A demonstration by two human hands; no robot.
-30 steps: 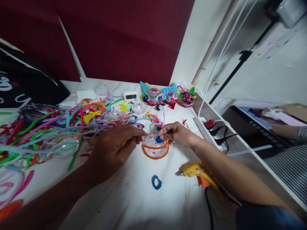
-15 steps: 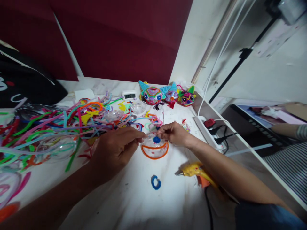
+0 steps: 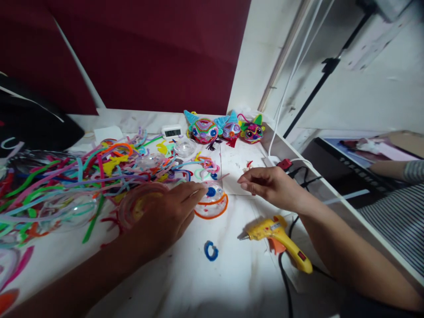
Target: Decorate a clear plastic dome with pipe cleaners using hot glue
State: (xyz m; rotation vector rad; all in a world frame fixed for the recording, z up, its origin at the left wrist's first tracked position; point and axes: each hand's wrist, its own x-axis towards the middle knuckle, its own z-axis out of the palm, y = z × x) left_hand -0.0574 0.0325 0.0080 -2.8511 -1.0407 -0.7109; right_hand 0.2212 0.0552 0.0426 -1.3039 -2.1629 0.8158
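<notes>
A clear plastic half-ball (image 3: 213, 207) trimmed with orange pipe cleaner lies on the white table. A small blue coil (image 3: 211, 191) sits on its upper part. My left hand (image 3: 175, 207) grips the left edge of this half-ball between thumb and fingers. My right hand (image 3: 265, 187) hovers to the right, apart from it, thumb and fingertips drawn together; whatever may be between them is too small to make out. Nearer to me lies an open blue pipe-cleaner ring (image 3: 211, 251). Below my right hand a yellow hot glue gun (image 3: 274, 238) rests on its side.
Tangled pipe cleaners (image 3: 76, 172) and clear plastic pieces cover the left side. At the back stand a white digital timer (image 3: 172, 131) and several decorated animal heads (image 3: 204, 131). A power strip (image 3: 273, 161) runs along the right edge. Another person's arm (image 3: 387, 170) shows at far right.
My right hand has drawn away from the half-ball to the right, leaving the blue coil on it. The glue gun shows more fully. My left hand stays at the half-ball; the view has shifted slightly.
</notes>
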